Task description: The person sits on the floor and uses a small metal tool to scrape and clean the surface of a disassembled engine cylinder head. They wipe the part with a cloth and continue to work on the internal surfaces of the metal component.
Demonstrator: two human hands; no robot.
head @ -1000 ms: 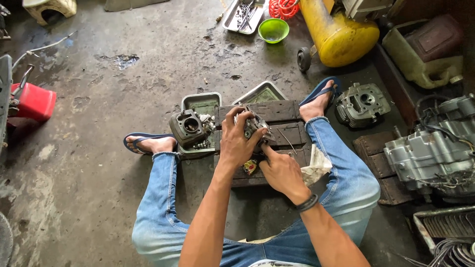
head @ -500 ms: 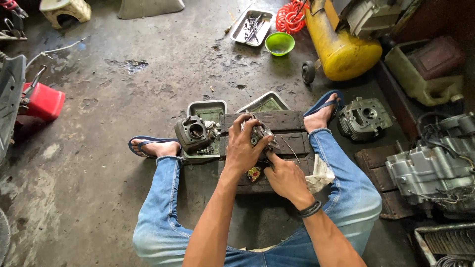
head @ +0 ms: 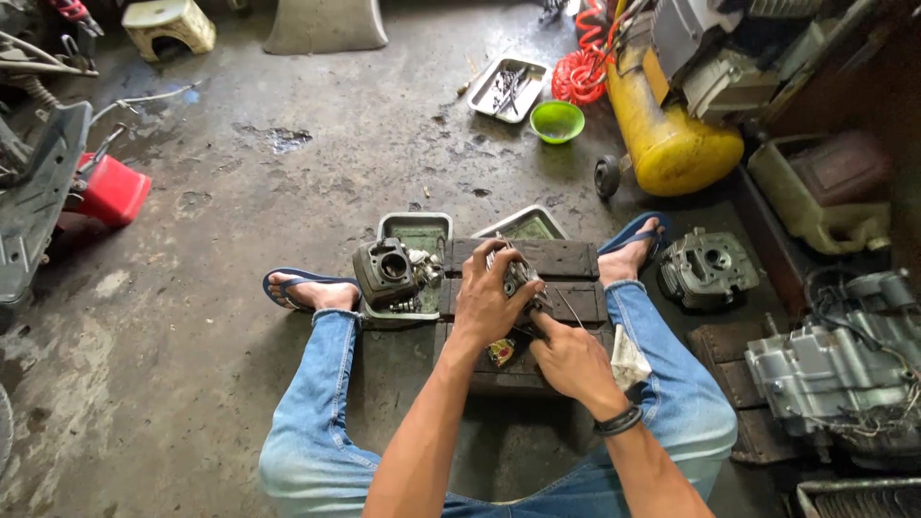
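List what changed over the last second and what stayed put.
Little changed. The left hand keeps gripping the small metal engine part on the dark wooden board; the right hand stays pressed beside it. Only the view shifted slightly. The cylinder block on the tray has not moved.

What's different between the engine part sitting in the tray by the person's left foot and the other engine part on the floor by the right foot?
The dark cylinder block sits in a metal tray, its big round bore facing the camera. The grey cylinder head lies straight on the concrete floor. The block looks blacker and boxier; the head is paler and rounder. Neither is touched: the left hand and right hand work on a smaller metal part. Both are finned.
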